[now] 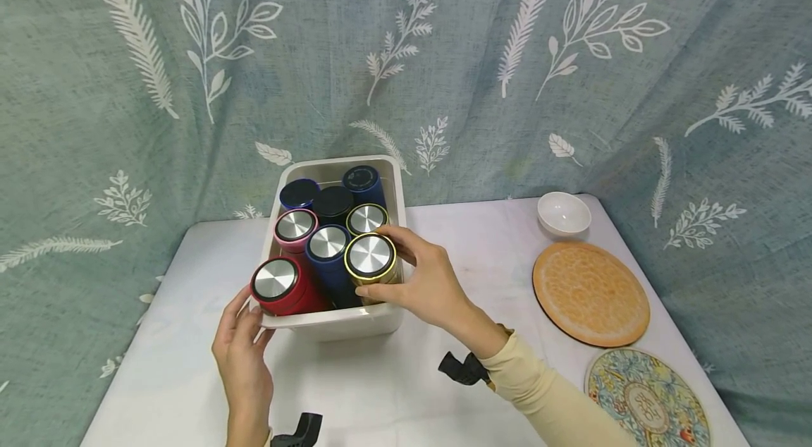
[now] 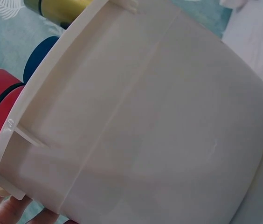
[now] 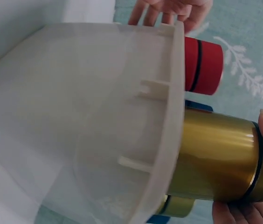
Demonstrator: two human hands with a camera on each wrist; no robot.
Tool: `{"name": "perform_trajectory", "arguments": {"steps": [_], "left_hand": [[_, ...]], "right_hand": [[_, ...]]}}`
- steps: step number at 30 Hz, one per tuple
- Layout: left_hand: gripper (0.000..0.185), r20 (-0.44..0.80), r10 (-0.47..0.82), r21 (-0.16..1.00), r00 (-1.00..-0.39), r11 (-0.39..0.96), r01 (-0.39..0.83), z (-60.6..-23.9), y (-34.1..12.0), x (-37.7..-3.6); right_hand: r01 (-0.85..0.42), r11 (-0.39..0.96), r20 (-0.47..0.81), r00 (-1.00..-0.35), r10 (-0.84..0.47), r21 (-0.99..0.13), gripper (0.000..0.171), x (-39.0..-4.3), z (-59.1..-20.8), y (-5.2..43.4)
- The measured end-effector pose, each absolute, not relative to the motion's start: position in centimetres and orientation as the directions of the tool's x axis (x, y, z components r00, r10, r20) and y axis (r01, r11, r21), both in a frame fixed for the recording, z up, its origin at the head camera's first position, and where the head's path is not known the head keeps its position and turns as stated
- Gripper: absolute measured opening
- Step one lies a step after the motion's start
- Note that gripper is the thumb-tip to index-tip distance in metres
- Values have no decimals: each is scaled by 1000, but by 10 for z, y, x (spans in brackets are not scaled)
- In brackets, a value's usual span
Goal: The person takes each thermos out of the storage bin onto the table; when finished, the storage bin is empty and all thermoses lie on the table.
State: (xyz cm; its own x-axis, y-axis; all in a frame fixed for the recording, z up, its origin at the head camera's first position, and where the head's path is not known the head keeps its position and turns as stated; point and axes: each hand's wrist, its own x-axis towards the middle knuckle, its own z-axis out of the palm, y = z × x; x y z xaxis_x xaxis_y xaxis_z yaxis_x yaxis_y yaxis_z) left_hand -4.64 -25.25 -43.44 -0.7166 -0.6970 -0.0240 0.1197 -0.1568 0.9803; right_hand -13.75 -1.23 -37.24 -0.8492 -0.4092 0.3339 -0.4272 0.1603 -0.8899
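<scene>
A white plastic tub (image 1: 339, 326) holds several thermos flasks standing with their lids up. My right hand (image 1: 428, 278) grips a gold thermos flask (image 1: 371, 254) round its lid at the tub's front right. Much of the gold body (image 3: 218, 156) shows above the rim in the right wrist view. My left hand (image 1: 244, 345) holds the tub's front left corner, its fingers (image 2: 11, 210) under the rim. Beside that hand a red thermos flask (image 1: 275, 279) leans against the corner. A blue thermos flask (image 1: 328, 242) stands between the red and gold ones.
Behind these are a pink-rimmed flask (image 1: 295, 225), another gold-rimmed one (image 1: 366, 219) and several dark-lidded flasks (image 1: 362, 178). To the right lie a white bowl (image 1: 564, 213), a round orange mat (image 1: 591, 293) and a patterned round mat (image 1: 648, 401). A leaf-print curtain (image 1: 330, 45) hangs behind the white table.
</scene>
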Motion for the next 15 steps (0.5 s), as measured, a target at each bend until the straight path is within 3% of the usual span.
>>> {"name": "perform_trajectory", "arguments": {"steps": [15], "left_hand": [[37,-27,-697,980,-716,-160,119,-436,-252,-47]], "right_hand": [[-497,93,434,-822,-369,-863,73,-134,-353,-5]]}}
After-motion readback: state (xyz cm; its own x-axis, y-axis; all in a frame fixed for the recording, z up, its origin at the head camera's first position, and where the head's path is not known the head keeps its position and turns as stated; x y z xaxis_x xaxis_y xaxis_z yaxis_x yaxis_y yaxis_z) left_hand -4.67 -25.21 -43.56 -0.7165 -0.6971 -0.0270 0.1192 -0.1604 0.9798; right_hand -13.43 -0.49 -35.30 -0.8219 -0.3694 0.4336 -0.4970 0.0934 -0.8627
